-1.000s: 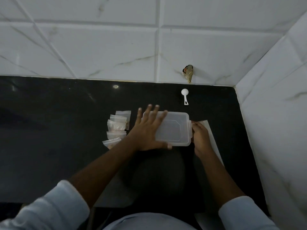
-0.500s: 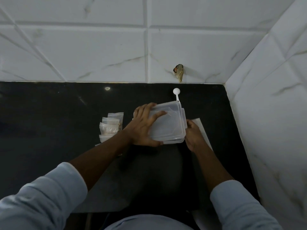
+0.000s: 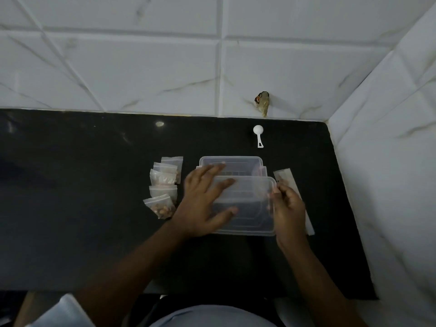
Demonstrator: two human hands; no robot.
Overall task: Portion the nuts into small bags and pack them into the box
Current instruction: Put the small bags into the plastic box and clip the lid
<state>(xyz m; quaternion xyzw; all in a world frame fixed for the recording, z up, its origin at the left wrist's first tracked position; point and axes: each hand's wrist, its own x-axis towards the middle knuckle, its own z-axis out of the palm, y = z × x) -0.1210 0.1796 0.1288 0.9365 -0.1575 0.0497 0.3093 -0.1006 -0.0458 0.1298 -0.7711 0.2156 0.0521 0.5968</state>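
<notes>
A clear plastic box [image 3: 231, 160] stands open on the black counter [image 3: 94, 185], with its far rim showing. In front of it is the clear lid [image 3: 247, 208], off the box and covering its near part. My left hand [image 3: 203, 201] lies on the lid's left half with its fingers spread and straight. Fingers and thumb of my right hand [image 3: 289, 208] pinch the lid's right edge. Several small zip bags [image 3: 162, 185] lie in a column left of the box; the nearest one holds brown nuts.
A white measuring scoop [image 3: 258, 135] lies behind the box. A long clear packet [image 3: 286, 177] runs along the counter under my right hand. A crumpled wrapper [image 3: 263, 103] leans on the tiled back wall. Another tiled wall closes off the right side.
The lid has come off the box and been pulled toward me. A second ago the closed box lay flat under my left hand; half a second ago it was tilted up.
</notes>
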